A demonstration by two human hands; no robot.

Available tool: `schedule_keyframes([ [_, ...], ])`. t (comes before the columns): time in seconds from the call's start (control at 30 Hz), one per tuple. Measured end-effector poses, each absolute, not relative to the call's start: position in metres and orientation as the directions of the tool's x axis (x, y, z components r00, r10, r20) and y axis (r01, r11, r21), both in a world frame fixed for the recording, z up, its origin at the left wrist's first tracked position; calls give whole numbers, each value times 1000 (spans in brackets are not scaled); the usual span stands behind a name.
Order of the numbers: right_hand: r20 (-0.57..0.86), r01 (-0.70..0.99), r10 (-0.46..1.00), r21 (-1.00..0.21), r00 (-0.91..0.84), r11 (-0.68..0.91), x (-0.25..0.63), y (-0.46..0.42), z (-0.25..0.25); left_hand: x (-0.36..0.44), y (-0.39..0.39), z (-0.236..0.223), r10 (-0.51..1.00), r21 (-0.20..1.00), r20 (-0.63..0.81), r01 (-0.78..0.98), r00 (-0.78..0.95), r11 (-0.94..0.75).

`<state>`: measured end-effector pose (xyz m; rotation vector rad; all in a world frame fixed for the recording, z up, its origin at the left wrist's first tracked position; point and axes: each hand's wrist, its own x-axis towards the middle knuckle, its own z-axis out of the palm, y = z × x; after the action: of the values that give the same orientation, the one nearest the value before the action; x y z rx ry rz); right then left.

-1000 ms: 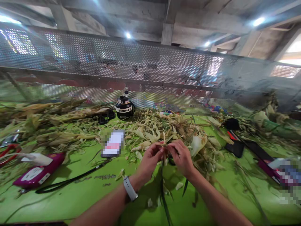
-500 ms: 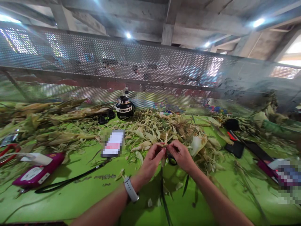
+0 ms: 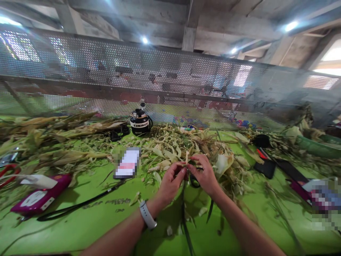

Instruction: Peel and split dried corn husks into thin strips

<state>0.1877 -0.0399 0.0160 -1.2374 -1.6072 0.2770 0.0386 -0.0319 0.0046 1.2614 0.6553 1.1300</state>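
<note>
A pale, narrow strip of corn husk [image 3: 187, 157] stands nearly upright between my two hands. My left hand [image 3: 170, 183] pinches it low down with thumb and forefinger. My right hand [image 3: 204, 175] is closed on the same spot from the other side, thumb against the strip; the exact grip is partly hidden by the fingers. Below them a long dark green strip [image 3: 183, 217] trails toward the near table edge. Behind my right fingers shows a black ring-shaped handle [image 3: 195, 182]. Loose dry husks [image 3: 176, 147] lie heaped just beyond both hands.
A phone [image 3: 128, 163] and a purple power box [image 3: 39, 197] with a black strap [image 3: 77, 204] lie left on the green table [image 3: 93, 231]. A black "ENERGY" jar [image 3: 140, 123] stands before the perforated metal screen [image 3: 170, 81]. Another phone [image 3: 265, 167] lies right.
My right hand's fingers have lifted and spread slightly around the husk strip, showing more of the black ring. The left hand keeps its pinch nearly in place. The view has shifted a little.
</note>
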Motion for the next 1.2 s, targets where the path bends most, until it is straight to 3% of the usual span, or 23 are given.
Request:
schedule_keyframes([
  [0.13,571,469,821,-721,-15,510,188,-38,14,38,-33,7,912,951,215,-289,349,-114],
  [0.3,614,392,790,-725,-5,566,185,-39,16,39,-36,9,929,922,187,-384,319,-54],
  [0.6,713,495,699,-589,-55,639,183,-43,18,41,-37,10,926,890,121,-452,357,58],
  [0.97,726,657,600,-277,-335,702,198,-45,15,32,-36,21,931,921,61,-379,360,87],
  [1.2,756,656,573,-260,-318,708,196,-46,18,37,-32,16,897,918,118,-392,425,65],
])
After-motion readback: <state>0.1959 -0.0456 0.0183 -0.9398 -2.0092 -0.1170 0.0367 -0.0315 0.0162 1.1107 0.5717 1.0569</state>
